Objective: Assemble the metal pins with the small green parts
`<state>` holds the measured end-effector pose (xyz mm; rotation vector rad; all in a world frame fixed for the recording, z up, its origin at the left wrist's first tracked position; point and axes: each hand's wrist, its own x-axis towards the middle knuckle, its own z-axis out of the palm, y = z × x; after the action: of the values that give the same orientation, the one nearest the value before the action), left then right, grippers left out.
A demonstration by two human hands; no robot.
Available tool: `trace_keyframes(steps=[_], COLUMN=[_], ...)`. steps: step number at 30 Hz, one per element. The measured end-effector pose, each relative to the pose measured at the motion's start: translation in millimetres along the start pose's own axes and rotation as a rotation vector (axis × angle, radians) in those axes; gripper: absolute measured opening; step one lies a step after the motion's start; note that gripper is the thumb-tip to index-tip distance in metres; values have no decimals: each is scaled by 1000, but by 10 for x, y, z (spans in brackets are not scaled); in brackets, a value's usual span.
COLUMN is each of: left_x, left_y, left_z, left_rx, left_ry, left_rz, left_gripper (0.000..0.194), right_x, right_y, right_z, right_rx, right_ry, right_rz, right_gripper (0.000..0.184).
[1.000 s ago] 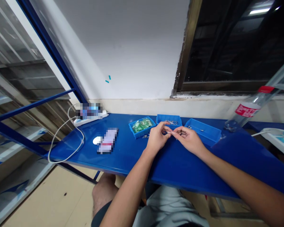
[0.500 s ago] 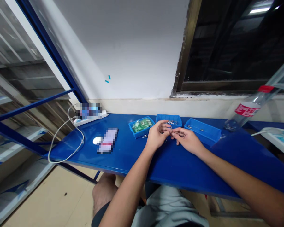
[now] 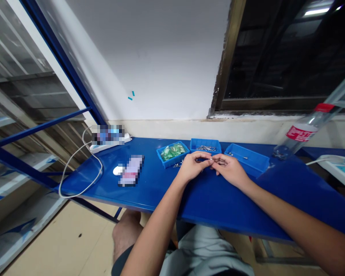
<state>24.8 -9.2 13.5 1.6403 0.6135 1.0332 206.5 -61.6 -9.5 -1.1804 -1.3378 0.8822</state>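
My hands meet in front of the trays on the blue table, fingertips together. Pinched between them is a tiny metal part (image 3: pixel 211 158), mostly hidden by my fingers. My left hand (image 3: pixel 193 166) is just in front of a blue plastic tray (image 3: pixel 164 163) holding green packets. My right hand (image 3: pixel 228 169) is nearest a second, shallow blue tray (image 3: pixel 247 151) with a few small metal parts. Behind my fingertips, a third blue tray (image 3: pixel 205 140) holds a heap of metal parts. Several loose metal parts (image 3: pixel 177 165) lie on the tabletop by my left hand.
The glossy blue table (image 3: pixel 218 203) runs along a white wall. On its left are a white mouse (image 3: pixel 118 170), a pixelated flat item (image 3: pixel 130 170) and a white power strip (image 3: pixel 123 140) with a cable (image 3: pixel 74 168). A plastic bottle (image 3: pixel 300 133) with a red label leans at right.
My hands have moved slightly up and closer together, with the fingertips now meeting in front of the middle tray. The trays and other objects have not moved.
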Motion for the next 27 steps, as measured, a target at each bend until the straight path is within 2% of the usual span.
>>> trace_keyframes(steps=[6,8,10,13,15,20,27], left_x=[-9,-27,-49,-78,-91,-103,-77], left_y=[0,21,42,58,59,60,27], left_z=[-9,-13,-17,-22,-25,-43,-61], left_rx=[43,186,418,731,831,882,860], left_ry=[5,38,53,-11,-60,-128,-202], left_rz=[-63,-32,49,148,150,98,104], left_gripper=[32,28,22,17,17,21,34], right_x=[12,41,75,115,131,159,177], right_y=[-28,-13,11,42,53,84,113], right_z=[-25,-44,-69,-110,-134,-158,-162], right_rx=[-72,-64,-47,-48,-63,-65,-85], right_ry=[-25,-12,-5,-2,0,5,8], right_rz=[-16,-9,3,24,44,56,24], right_gripper=[44,47,49,50,48,50,52])
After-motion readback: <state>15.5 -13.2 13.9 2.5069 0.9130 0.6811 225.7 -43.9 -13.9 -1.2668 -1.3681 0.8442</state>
